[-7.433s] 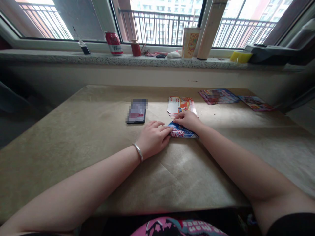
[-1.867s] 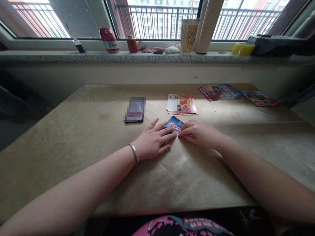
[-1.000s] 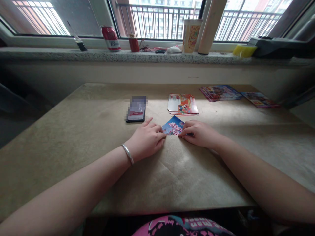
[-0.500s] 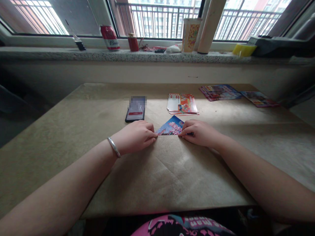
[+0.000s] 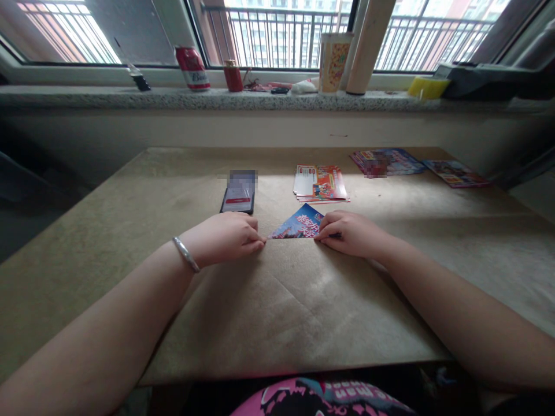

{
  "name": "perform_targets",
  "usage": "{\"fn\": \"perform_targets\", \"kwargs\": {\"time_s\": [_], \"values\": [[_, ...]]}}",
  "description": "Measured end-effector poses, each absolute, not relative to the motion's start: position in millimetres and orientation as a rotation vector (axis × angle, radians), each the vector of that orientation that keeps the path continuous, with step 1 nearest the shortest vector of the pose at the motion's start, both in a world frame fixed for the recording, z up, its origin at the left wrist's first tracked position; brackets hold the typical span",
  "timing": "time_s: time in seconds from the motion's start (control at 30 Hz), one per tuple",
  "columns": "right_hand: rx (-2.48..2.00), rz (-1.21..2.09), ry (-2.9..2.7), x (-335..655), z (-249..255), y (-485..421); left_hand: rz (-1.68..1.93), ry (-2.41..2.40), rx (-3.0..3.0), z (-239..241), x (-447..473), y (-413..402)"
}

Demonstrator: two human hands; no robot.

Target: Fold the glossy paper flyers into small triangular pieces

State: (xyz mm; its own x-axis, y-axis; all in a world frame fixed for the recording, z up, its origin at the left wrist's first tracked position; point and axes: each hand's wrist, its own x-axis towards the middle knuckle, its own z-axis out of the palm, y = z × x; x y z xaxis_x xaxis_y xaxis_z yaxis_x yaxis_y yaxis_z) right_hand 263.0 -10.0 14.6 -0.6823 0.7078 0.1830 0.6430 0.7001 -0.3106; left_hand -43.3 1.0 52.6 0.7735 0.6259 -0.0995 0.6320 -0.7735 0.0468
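A blue printed sheet of paper, folded to a triangle, lies flat on the table with its straight edge toward me and its point away. My left hand, with a silver bangle at the wrist, has its fingers pressed together on the sheet's left corner. At the right end of the straight edge, my right hand pinches the paper and covers its right corner. Just beyond my left hand lies a phone with its screen lit.
Behind the folded sheet is a stack of orange and white leaflets. Blue and red leaflets lie at the back right, beside another leaflet pile. On the windowsill stand a red can, a red bottle and a patterned cup.
My left hand has slid left along the straight edge, out to the corner, so more of the blue paper shows. My right hand has stayed in place.
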Motion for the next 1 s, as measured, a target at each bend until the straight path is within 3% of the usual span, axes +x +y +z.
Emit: {"fn": "perform_targets", "kwargs": {"time_s": [0.17,0.37,1.0], "values": [[-1.067,0.346,-2.619,262.9,14.1,-9.4,-0.095,1.110,2.924,47.8,-45.0,6.3],[-1.078,0.323,-2.629,260.2,16.1,-10.6,0.305,1.140,2.938,25.1,-27.1,1.7],[-1.296,0.419,-2.656,296.9,25.4,5.9,0.385,1.193,2.930,9.7,-13.0,-1.1]]}}
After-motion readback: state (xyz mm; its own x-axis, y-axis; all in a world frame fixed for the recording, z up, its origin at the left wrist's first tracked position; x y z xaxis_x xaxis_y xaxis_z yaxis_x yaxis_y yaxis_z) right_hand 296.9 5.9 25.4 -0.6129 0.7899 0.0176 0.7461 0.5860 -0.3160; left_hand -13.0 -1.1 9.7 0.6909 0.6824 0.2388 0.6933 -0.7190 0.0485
